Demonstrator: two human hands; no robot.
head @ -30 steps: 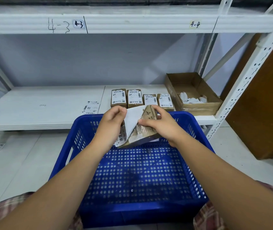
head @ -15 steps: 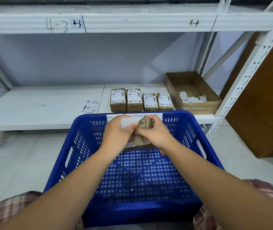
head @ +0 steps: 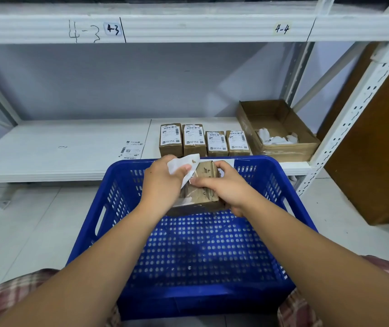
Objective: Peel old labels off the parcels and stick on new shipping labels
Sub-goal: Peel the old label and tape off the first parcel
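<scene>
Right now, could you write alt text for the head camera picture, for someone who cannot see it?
A person's left hand pinches a white label lifted from a brown parcel that the right hand holds, over a blue plastic crate. Behind, four labelled boxes stand in a row on a white shelf.

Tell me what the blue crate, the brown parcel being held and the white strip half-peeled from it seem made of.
Blue perforated crate: moulded plastic, judging by even colour, slight sheen and regular holes. Small brown parcel: matte cardboard, seemingly wrapped in glossy clear tape. White label strip: thin paper, probably adhesive-backed; it curls and carries torn brown flecks.
</scene>
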